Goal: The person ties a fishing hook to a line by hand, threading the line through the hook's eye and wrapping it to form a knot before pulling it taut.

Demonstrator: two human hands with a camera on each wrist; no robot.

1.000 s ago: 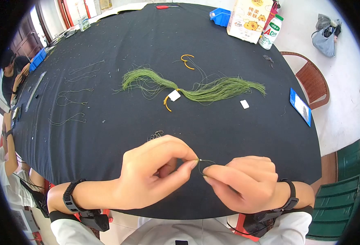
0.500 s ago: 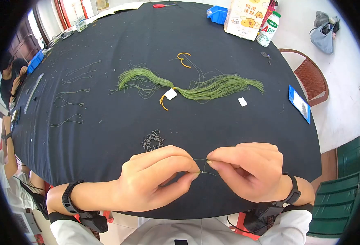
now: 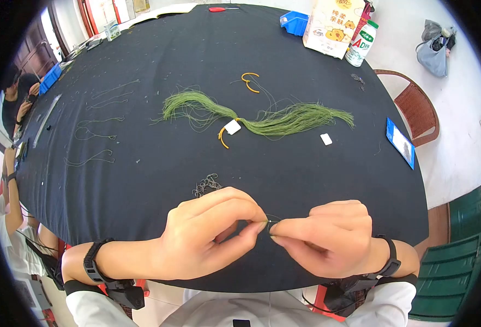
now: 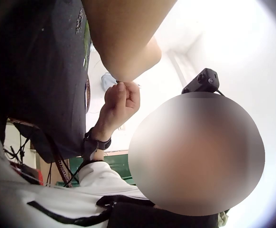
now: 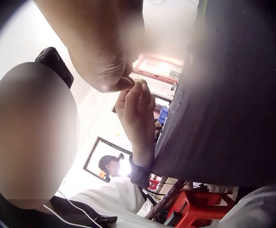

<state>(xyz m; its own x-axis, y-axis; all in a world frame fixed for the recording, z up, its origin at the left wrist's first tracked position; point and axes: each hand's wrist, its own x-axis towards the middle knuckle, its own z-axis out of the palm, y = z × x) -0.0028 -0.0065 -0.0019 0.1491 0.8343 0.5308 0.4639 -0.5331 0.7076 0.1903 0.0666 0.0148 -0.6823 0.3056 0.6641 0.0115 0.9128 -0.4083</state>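
Note:
In the head view, my left hand (image 3: 210,234) pinches a thin green line between thumb and forefinger, near the table's front edge. A tiny pale bit shows on the line (image 3: 274,216) close to those fingertips. Just to the right, my right hand (image 3: 328,237) pinches a loose part of the same line, its fingertips almost meeting the left ones. A small heap of dark wire hooks (image 3: 206,183) lies just beyond the left hand and is partly hidden by it. In both wrist views the hands come together, and the line is barely visible.
A bundle of green line (image 3: 295,120) lies mid-table, tied with yellow, beside a white tag (image 3: 233,127). Several single lines (image 3: 96,132) are spread at left. A blue packet (image 3: 400,143) sits at the right edge, a bottle (image 3: 362,43) farther back. Other people sit at left.
Half a second ago the hands were farther apart, the right one higher, with line stretched between them. Now the right hand has come down and left, its fingertips close to the left hand's.

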